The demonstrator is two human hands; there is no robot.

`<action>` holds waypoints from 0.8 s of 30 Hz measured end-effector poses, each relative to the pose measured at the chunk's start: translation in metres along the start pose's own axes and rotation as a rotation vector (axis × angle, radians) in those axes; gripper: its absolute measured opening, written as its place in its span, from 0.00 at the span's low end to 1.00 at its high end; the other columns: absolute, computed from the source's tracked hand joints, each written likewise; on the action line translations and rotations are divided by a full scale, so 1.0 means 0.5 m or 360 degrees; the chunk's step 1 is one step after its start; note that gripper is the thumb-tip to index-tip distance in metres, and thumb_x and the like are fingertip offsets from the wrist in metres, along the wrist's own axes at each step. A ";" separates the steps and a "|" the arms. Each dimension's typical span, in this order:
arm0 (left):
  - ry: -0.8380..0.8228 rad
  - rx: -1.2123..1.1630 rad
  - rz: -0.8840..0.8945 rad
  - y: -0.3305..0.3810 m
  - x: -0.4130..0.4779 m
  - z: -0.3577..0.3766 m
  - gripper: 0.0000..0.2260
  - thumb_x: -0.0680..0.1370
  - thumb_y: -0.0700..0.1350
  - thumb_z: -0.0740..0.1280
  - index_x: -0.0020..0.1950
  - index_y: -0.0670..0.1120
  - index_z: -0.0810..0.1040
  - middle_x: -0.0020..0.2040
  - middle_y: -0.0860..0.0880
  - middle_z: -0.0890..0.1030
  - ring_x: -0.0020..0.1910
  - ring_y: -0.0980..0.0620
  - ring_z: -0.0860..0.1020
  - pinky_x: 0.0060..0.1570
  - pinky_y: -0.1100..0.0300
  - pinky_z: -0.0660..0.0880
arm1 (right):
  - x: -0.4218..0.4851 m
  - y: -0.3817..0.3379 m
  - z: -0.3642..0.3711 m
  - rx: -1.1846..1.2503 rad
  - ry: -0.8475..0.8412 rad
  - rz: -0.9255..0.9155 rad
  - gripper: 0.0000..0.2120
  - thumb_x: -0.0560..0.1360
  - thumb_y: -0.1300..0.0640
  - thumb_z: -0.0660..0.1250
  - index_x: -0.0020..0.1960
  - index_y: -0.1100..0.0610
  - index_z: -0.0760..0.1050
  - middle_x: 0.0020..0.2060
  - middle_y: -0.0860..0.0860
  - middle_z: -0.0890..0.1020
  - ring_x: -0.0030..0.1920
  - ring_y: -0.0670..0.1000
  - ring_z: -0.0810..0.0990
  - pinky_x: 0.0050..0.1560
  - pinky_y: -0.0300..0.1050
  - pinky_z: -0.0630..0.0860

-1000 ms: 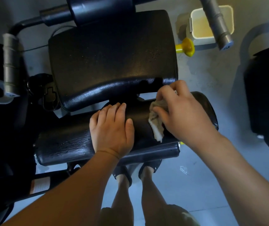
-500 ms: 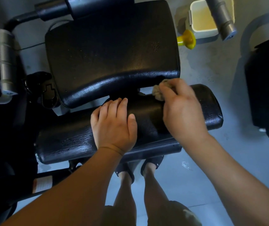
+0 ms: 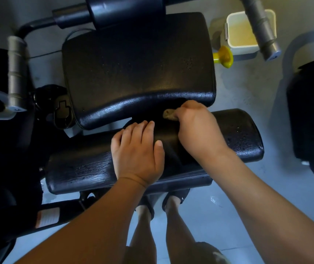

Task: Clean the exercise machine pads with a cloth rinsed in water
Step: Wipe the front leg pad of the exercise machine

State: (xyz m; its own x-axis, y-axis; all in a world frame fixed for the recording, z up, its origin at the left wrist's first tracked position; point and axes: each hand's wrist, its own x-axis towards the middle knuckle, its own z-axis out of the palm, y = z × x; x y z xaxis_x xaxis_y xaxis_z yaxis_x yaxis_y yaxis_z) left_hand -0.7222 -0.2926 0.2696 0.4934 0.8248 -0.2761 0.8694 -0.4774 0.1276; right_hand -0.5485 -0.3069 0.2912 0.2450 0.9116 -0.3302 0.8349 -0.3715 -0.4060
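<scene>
Right hand (image 3: 198,128) slid cloth (image 3: 168,113) leftward, fingers pinching it; left hand (image 3: 137,153) flat on pad (image 3: 238,134).

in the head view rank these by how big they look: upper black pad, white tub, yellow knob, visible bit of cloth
1. upper black pad
2. white tub, partly behind a grey handle
3. yellow knob
4. cloth, only a bit shows past the right hand
</scene>
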 end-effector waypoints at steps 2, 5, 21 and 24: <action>0.0002 -0.0003 0.0001 0.000 0.000 0.001 0.24 0.82 0.56 0.51 0.73 0.48 0.73 0.70 0.49 0.76 0.70 0.48 0.71 0.70 0.47 0.63 | 0.011 -0.023 0.002 0.0166 -0.0095 -0.0094 0.14 0.78 0.64 0.65 0.58 0.53 0.83 0.57 0.51 0.80 0.57 0.53 0.79 0.61 0.50 0.77; 0.0012 0.0001 0.0008 -0.001 0.000 0.001 0.24 0.82 0.56 0.52 0.72 0.47 0.74 0.69 0.49 0.77 0.69 0.47 0.72 0.70 0.47 0.63 | 0.028 -0.036 0.003 0.0202 -0.0217 -0.0163 0.14 0.78 0.64 0.65 0.60 0.52 0.82 0.59 0.50 0.78 0.57 0.51 0.79 0.64 0.48 0.76; 0.0073 -0.0012 0.0011 0.001 -0.001 0.002 0.24 0.81 0.55 0.52 0.72 0.48 0.74 0.68 0.49 0.77 0.68 0.49 0.72 0.69 0.47 0.64 | -0.066 -0.010 -0.030 0.0120 -0.0079 -0.0134 0.24 0.75 0.62 0.67 0.71 0.53 0.74 0.61 0.54 0.76 0.59 0.56 0.76 0.57 0.48 0.76; 0.0088 0.0016 0.0026 0.003 -0.001 0.004 0.23 0.81 0.54 0.53 0.72 0.48 0.75 0.68 0.49 0.78 0.67 0.48 0.73 0.68 0.47 0.65 | -0.097 -0.006 -0.019 0.0005 -0.0048 -0.0247 0.25 0.76 0.59 0.68 0.72 0.50 0.73 0.63 0.55 0.75 0.60 0.56 0.76 0.59 0.49 0.78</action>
State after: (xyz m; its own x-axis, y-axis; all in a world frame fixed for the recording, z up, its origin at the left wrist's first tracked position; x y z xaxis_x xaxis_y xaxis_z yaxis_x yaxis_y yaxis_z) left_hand -0.7209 -0.2941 0.2682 0.5087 0.8322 -0.2207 0.8609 -0.4938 0.1222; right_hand -0.5582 -0.3483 0.3167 0.0982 0.9523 -0.2890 0.8601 -0.2273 -0.4567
